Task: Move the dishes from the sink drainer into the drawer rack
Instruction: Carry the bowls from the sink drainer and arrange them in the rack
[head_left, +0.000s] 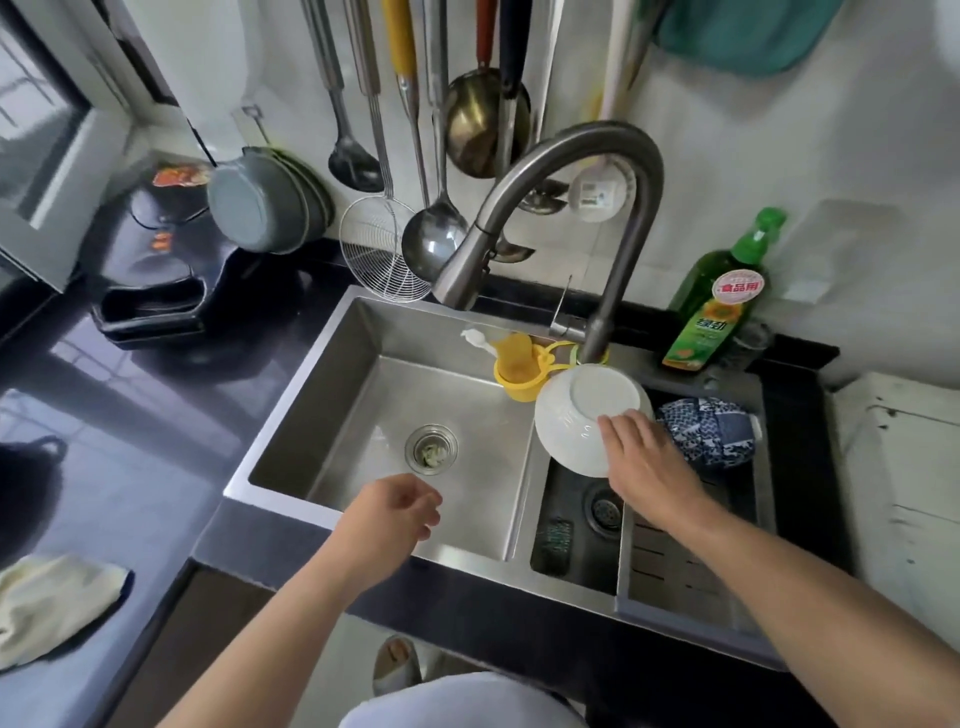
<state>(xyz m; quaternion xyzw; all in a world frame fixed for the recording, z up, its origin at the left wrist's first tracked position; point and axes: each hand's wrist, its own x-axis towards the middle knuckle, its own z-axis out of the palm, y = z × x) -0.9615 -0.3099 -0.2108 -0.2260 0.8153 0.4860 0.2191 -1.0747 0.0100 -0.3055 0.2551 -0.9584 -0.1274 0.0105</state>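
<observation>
White bowl (584, 415): plain, glossy, tipped on edge with foot ring facing up and outward, over the left end of the drainer (675, 566). Patterned bowl (709, 434): blue-and-white, upside down, just right of and partly behind the white bowl. Drainer: slotted steel tray across the right basin.

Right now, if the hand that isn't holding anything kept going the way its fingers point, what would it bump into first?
The left hand hangs over the big sink basin, loosely curled fingers pointing right, toward the divider wall. Probably that wall comes first, though depth is hard to judge; if the hand is higher, it would pass above it.
</observation>
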